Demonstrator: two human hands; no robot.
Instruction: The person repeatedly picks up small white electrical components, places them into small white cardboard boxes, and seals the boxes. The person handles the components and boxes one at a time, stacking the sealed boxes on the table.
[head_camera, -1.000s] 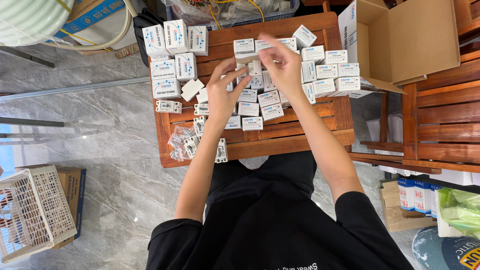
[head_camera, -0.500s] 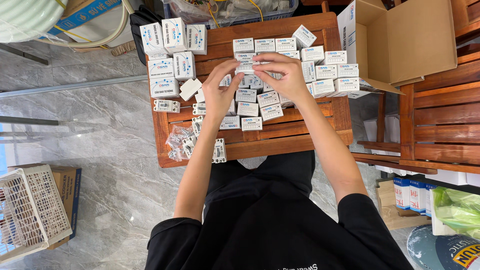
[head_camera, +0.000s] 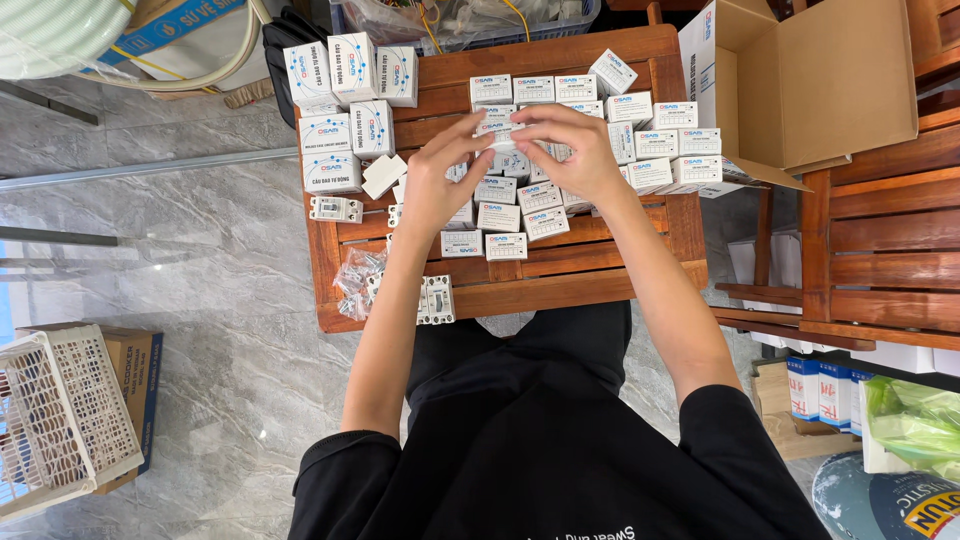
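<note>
Both hands on one small box

Here my left hand (head_camera: 440, 185) and right hand (head_camera: 570, 150) meet above the slatted wooden bench (head_camera: 600, 265), fingers pinched shut on a small white carton (head_camera: 500, 128) held between them, just over the rows of matching white boxes (head_camera: 520, 215). Taller white boxes (head_camera: 345, 110) stand at the bench's far left corner. An open cardboard box (head_camera: 830, 85) sits to my right, and clear plastic bags (head_camera: 358, 280) lie near the front left edge.

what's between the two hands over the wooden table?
Head view: a small white box, pinched by left hand and right hand above rows of similar white boxes on the slatted wooden table.
</note>
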